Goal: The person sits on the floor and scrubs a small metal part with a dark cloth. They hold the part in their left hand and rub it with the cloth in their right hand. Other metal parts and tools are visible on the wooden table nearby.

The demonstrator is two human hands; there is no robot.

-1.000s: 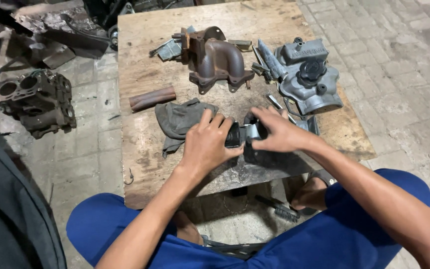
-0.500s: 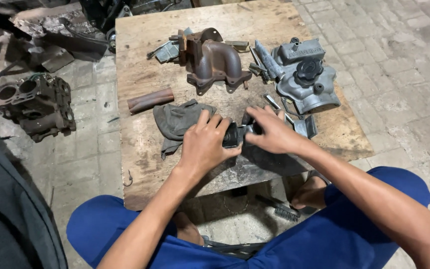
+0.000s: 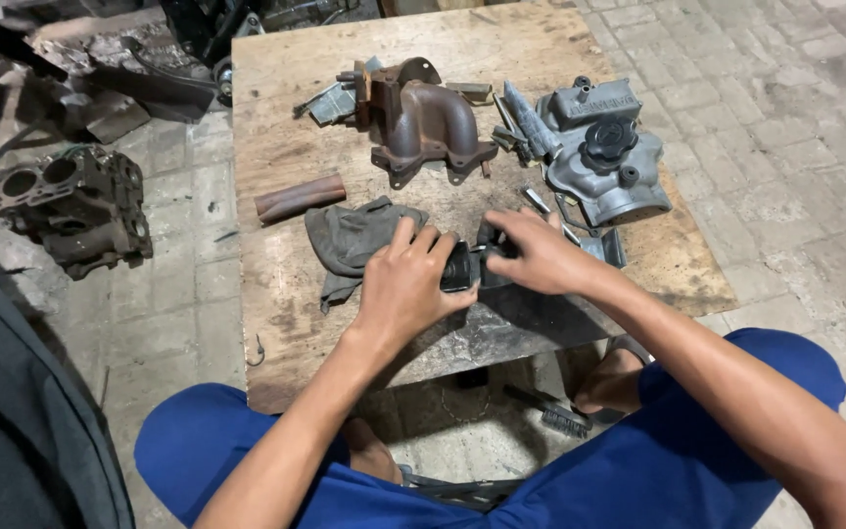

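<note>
— From overhead, both hands are closing around that small dark part (image 3: 469, 266): left hand (image 3: 406, 286) wrapping its end, right hand (image 3: 539, 257) pinching the other.

— Risky: it's sitting near the wooden board's (image 3: 276, 294) edge; a slipping grip could be dropping it.

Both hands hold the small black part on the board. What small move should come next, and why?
Probably lift the black part slightly off the wooden board, since the left hand and right hand grip it from both ends, while the grey rag lies close beside it.
</note>
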